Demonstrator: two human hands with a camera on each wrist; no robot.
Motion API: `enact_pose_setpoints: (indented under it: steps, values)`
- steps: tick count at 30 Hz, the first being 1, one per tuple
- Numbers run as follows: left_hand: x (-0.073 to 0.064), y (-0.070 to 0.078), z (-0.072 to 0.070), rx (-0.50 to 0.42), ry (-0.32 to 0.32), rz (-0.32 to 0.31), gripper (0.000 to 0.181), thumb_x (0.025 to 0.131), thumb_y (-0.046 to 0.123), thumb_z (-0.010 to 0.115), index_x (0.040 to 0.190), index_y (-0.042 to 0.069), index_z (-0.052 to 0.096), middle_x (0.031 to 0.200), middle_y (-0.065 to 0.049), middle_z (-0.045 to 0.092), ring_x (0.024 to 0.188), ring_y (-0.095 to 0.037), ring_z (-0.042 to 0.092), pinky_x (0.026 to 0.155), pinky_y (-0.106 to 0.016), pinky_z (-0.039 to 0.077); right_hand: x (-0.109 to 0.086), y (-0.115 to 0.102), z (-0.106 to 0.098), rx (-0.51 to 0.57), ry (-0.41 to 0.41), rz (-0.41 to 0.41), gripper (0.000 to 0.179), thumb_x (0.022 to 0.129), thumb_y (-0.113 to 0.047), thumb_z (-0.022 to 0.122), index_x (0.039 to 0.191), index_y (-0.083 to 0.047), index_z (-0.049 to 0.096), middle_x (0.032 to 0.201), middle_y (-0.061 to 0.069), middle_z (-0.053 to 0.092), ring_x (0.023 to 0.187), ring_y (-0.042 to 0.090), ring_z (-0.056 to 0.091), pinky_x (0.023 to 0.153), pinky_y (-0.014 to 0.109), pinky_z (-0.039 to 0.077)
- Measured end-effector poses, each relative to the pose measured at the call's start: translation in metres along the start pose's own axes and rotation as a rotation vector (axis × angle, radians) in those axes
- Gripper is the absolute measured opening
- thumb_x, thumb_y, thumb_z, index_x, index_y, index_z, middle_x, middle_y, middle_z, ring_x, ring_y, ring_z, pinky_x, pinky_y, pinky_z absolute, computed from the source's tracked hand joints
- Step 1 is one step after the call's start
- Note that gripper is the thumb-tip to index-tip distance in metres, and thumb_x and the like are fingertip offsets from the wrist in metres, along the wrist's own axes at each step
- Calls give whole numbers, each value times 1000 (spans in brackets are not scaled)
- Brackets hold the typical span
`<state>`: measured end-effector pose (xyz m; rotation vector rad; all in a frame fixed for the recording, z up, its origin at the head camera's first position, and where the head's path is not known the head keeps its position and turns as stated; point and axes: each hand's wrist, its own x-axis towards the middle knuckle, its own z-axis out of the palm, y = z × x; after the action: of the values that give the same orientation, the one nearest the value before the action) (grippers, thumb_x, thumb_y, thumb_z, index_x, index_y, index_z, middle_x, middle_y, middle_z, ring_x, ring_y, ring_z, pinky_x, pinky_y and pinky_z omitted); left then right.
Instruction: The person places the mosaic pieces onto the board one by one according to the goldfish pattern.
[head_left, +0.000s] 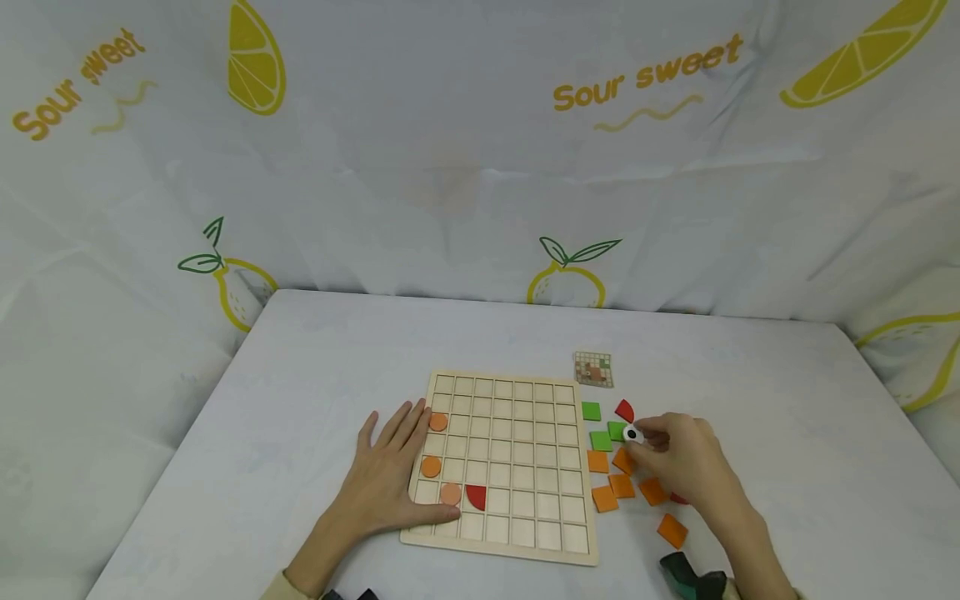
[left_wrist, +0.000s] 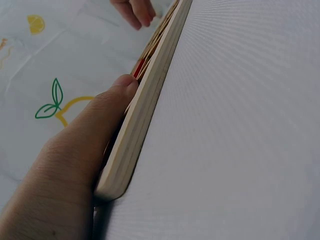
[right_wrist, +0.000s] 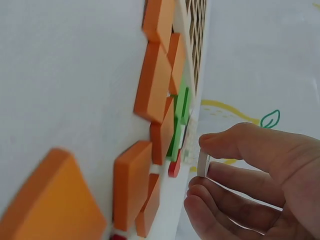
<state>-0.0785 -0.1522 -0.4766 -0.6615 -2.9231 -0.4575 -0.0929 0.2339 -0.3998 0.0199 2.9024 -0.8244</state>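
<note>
A wooden grid board [head_left: 521, 479] lies on the table. My left hand [head_left: 390, 475] rests on its left side, fingers spread along the edge and thumb across the lower left corner. Orange discs [head_left: 431, 467], a salmon disc [head_left: 450, 494] and a red quarter-circle piece [head_left: 476, 497] sit in its cells near that hand. To the board's right, my right hand [head_left: 678, 458] pinches a round white piece with a black dot [head_left: 633, 434] between thumb and fingers, above the loose pieces. In the right wrist view this white piece [right_wrist: 203, 164] shows edge-on.
Several orange squares [head_left: 622, 486] and green squares [head_left: 601, 441] lie right of the board. A loose red quarter-circle [head_left: 625, 410] is beyond them, and another red piece is partly hidden under the right hand. A small printed pattern card [head_left: 593, 369] lies past the board's far right corner.
</note>
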Motion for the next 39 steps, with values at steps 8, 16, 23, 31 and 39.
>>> enact_pose_setpoints:
  steps: [8, 16, 23, 31, 39]
  values:
    - [-1, -1, 2, 9, 4, -3, 132, 66, 93, 60, 162, 7, 28, 170, -7, 29, 158, -27, 27, 123, -66, 11, -6, -16, 3, 15, 14, -72, 34, 85, -14, 79, 111, 9, 75, 96, 13, 76, 82, 18, 66, 72, 34, 62]
    - [-1, -1, 2, 10, 6, -3, 133, 66, 93, 60, 162, 8, 28, 170, -7, 29, 158, -27, 27, 123, -66, 11, -10, -35, 8, 59, -9, -85, 33, 86, -13, 80, 111, 7, 75, 97, 11, 77, 83, 18, 69, 73, 31, 63]
    - [0, -1, 1, 6, 10, 3, 132, 66, 92, 61, 161, 7, 29, 169, -7, 30, 158, -28, 28, 122, -66, 11, -8, -52, 18, 92, -9, -138, 29, 84, -11, 82, 107, 5, 77, 98, 12, 78, 82, 16, 70, 72, 32, 63]
    - [0, -1, 1, -1, 3, -3, 133, 66, 92, 61, 161, 7, 29, 169, -7, 30, 158, -28, 28, 122, -66, 11, -6, -77, 36, 88, -20, -165, 22, 82, -11, 84, 101, 0, 80, 86, 4, 73, 75, 10, 60, 66, 22, 55]
    - [1, -1, 2, 6, 11, 2, 133, 65, 92, 62, 161, 7, 29, 169, -7, 31, 158, -28, 28, 123, -66, 11, -6, -98, 53, 87, -10, -244, 7, 80, -6, 84, 84, -5, 79, 72, -1, 64, 68, 8, 52, 61, 20, 48]
